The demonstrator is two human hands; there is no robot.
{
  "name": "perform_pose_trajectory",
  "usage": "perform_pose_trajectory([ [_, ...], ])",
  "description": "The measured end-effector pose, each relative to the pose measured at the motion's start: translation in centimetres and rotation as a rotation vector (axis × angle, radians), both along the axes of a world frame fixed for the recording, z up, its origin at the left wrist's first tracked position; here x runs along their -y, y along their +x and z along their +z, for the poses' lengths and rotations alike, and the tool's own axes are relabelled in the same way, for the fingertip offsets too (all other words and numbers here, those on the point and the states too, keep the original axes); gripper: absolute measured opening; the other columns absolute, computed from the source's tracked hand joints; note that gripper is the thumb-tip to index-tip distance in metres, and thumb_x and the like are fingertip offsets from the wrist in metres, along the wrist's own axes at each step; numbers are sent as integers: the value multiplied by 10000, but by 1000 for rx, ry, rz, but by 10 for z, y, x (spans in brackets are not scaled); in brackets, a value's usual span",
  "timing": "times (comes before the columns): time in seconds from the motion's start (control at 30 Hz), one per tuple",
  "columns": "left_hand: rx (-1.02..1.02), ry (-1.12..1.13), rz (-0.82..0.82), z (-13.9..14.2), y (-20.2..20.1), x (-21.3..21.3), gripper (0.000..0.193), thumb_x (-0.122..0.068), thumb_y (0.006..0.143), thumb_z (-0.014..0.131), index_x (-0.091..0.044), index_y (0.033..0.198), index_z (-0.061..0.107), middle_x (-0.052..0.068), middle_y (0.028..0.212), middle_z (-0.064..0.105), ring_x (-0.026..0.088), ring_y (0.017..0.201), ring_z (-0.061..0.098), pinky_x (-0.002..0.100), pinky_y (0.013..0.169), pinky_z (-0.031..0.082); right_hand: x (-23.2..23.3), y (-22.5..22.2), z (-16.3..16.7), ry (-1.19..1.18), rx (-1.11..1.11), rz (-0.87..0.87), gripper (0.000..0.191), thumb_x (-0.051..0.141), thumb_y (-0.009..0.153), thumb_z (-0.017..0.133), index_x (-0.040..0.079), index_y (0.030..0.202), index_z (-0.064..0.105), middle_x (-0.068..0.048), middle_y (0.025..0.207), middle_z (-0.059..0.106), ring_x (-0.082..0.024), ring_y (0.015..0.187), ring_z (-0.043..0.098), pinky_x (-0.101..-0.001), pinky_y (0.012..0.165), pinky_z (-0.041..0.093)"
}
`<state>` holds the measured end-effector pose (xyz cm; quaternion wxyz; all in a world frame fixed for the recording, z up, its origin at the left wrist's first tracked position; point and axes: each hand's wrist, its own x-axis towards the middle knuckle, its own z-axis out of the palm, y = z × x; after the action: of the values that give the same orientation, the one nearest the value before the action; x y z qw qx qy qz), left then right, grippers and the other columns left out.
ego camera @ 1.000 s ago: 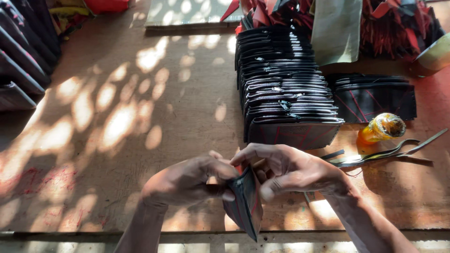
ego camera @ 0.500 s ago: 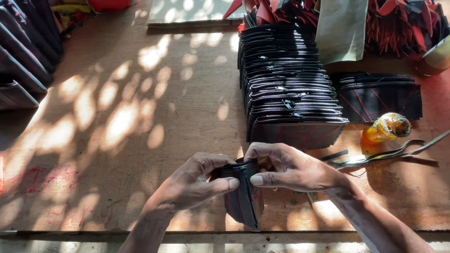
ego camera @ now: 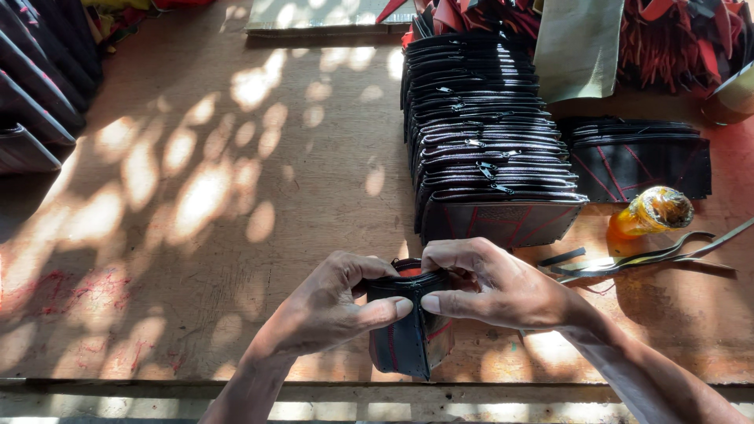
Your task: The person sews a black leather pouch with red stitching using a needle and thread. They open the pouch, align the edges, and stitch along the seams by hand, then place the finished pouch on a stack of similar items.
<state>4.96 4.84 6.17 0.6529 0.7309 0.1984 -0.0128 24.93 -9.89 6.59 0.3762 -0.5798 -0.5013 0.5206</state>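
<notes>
Your worn brown wooden worktable [ego camera: 196, 235] dappled with sunlight, at your one o'clock a long row of black zippered pouches [ego camera: 487, 133], at two o'clock a shorter black stack with red stitching [ego camera: 640, 161], an amber glue bottle [ego camera: 652, 212], dark metal scissors [ego camera: 644, 257], at ten o'clock more dark pieces [ego camera: 35, 86].

2 hands are seen, a left hand [ego camera: 330, 306] and a right hand [ego camera: 495, 286], with 1 black pouch [ego camera: 410, 330] held between them. 1 orange bottle [ego camera: 650, 213], 1 pair of scissors [ego camera: 628, 259] and 2 rows of black pouches [ego camera: 487, 133] [ego camera: 640, 161] are counted on 1 table [ego camera: 196, 196].
</notes>
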Motion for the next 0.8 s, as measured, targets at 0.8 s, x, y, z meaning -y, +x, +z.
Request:
perform_pose_trajectory([
  [0.8, -97, 104, 95, 4, -21, 0, 285, -320, 870, 764, -42, 912, 809, 61, 692, 652, 143, 671, 626, 359, 637, 561, -5, -12, -5, 360, 35, -244, 712, 279, 901, 789, 123, 1488, 418, -4, 1004, 658, -100, 979, 676, -303, 899, 575],
])
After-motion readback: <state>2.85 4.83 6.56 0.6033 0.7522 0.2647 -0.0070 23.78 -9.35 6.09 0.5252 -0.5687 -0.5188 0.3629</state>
